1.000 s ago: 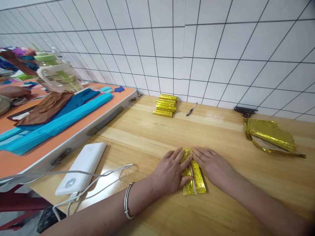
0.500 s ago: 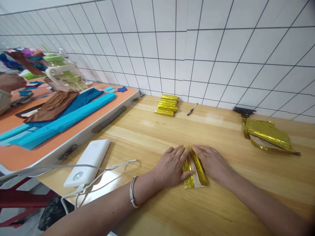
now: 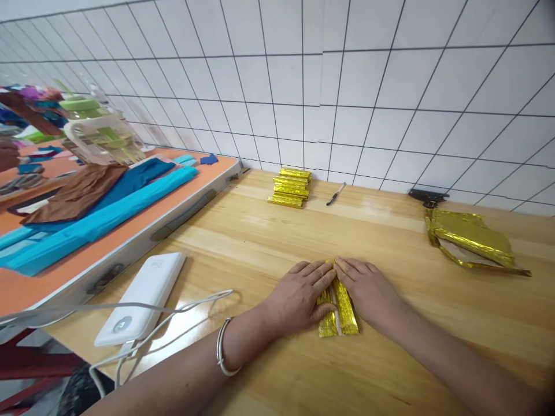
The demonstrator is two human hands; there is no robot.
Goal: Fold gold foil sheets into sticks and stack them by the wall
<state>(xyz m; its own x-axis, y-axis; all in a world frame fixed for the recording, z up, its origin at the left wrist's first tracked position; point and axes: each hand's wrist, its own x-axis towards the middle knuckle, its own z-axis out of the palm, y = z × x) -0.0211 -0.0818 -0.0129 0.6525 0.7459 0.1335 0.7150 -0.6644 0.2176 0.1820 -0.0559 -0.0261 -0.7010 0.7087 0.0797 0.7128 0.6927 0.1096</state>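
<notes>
A sheet of gold foil paper [image 3: 346, 312] lies on the wooden table, its two long sides folded inward so that only a thin pale strip shows down the middle. My left hand [image 3: 299, 297] rests flat on its left fold, fingers stretched forward and thumb across the lower part. On the right fold, my right hand [image 3: 368, 289] presses with its fingers laid out flat. The fingertips of both hands nearly meet at the far end and cover it.
Folded gold foil strips [image 3: 290, 188] and a pen [image 3: 336, 194] lie near the tiled wall. Gold foil sheets [image 3: 472, 237] are at right, beside a black tool [image 3: 428, 196]. A white power bank [image 3: 141, 300] with cable sits left, near an orange table [image 3: 208, 185] bearing cloth.
My right hand has brought the right fold inward and flattened it, narrowing the pale strip. The view has shifted slightly to the right.
</notes>
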